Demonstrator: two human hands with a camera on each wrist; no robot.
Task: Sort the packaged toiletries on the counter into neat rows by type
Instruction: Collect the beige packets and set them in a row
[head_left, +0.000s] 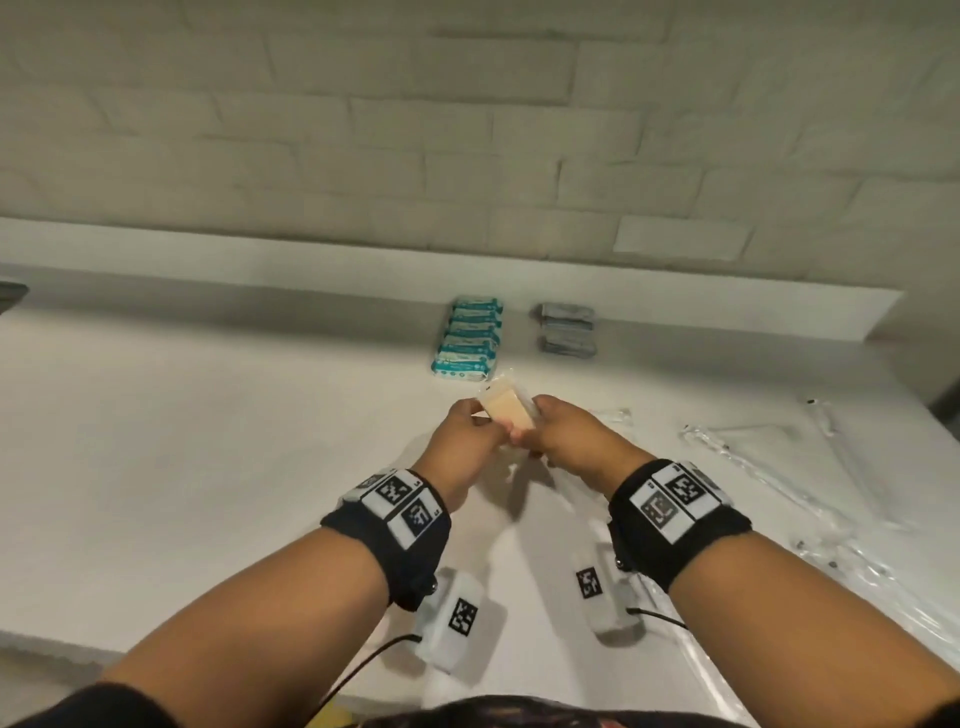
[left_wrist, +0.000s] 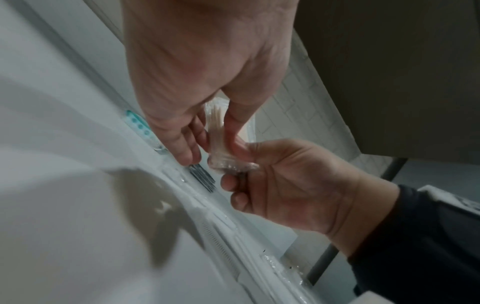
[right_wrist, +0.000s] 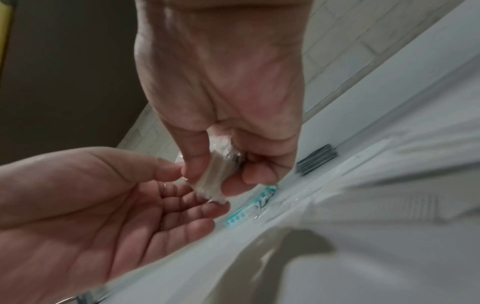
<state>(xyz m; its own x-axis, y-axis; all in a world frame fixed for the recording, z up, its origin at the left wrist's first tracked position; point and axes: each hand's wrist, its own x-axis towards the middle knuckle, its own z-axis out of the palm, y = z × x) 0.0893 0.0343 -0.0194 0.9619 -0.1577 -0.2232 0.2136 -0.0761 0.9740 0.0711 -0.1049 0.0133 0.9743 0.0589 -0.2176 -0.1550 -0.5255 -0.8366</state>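
Note:
Above the white counter (head_left: 208, 441), both hands hold a clear packet of pale beige sticks (head_left: 508, 411). My left hand (head_left: 480, 423) pinches its left side between thumb and fingers (left_wrist: 187, 144). My right hand (head_left: 540, 431) grips the other end, fingers curled round the packet (right_wrist: 211, 181). In the left wrist view the packet (left_wrist: 217, 127) runs between the two hands. Behind it lie a row of teal-and-white packets (head_left: 467, 338) and a shorter row of grey packets (head_left: 566, 330).
Long clear plastic packets (head_left: 753, 441) lie scattered on the counter to the right. A raised ledge (head_left: 311, 260) and a tiled wall close off the back. The counter's front edge runs near my forearms. A dark object (head_left: 10, 296) sits at the far left.

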